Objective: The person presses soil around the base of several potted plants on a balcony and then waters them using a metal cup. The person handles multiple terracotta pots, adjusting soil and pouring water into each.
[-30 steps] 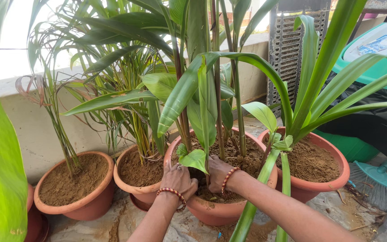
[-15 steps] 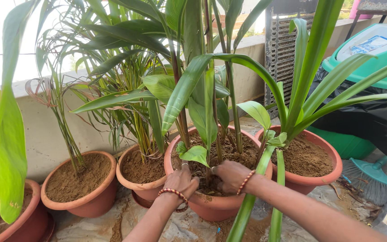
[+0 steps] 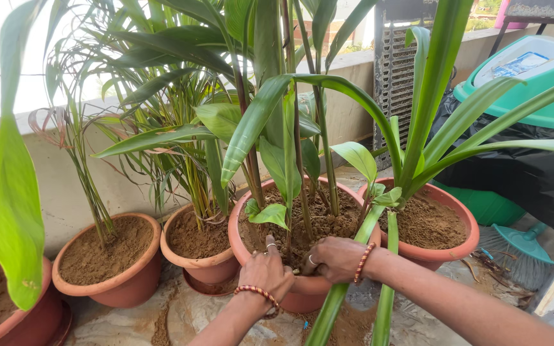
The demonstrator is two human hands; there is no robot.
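Drawn back toward the near rim of the round terracotta pot point(image 3: 302, 298) since the earlier frame: left hand point(image 3: 268, 271) and right hand point(image 3: 336, 257), fingers curled into brown soil point(image 3: 318, 221) (nothing clearly gripped), thin upright stem point(image 3: 288, 240) rising just beyond, between both, equally near
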